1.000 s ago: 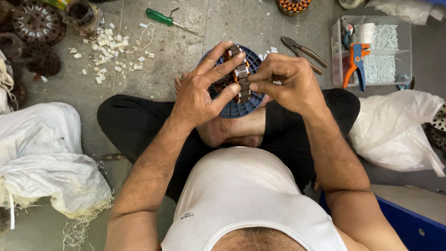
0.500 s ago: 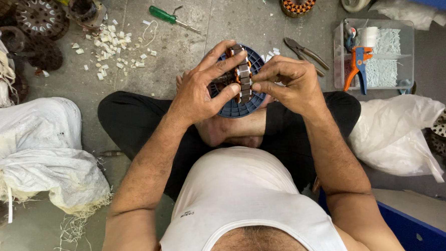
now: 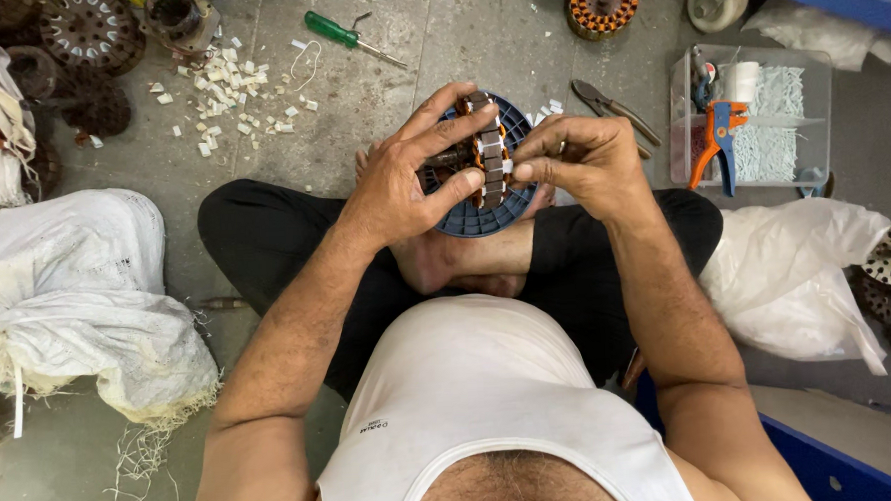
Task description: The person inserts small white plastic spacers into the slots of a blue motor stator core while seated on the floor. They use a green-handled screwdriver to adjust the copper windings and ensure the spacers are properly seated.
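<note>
In the head view, a small round motor stator with copper windings and grey metal teeth (image 3: 488,153) was gripped edge-on by the left hand (image 3: 402,177), its fingers curled closed around the rim. The right hand (image 3: 582,164) was pinched shut against the stator's right side. Both were held over a round blue plastic dish (image 3: 474,217), above the crossed legs in black trousers (image 3: 265,238).

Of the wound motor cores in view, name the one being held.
The copper-wound core gripped between both hands over the blue disc; the orange-wound core lies untouched on the floor beyond.
</note>
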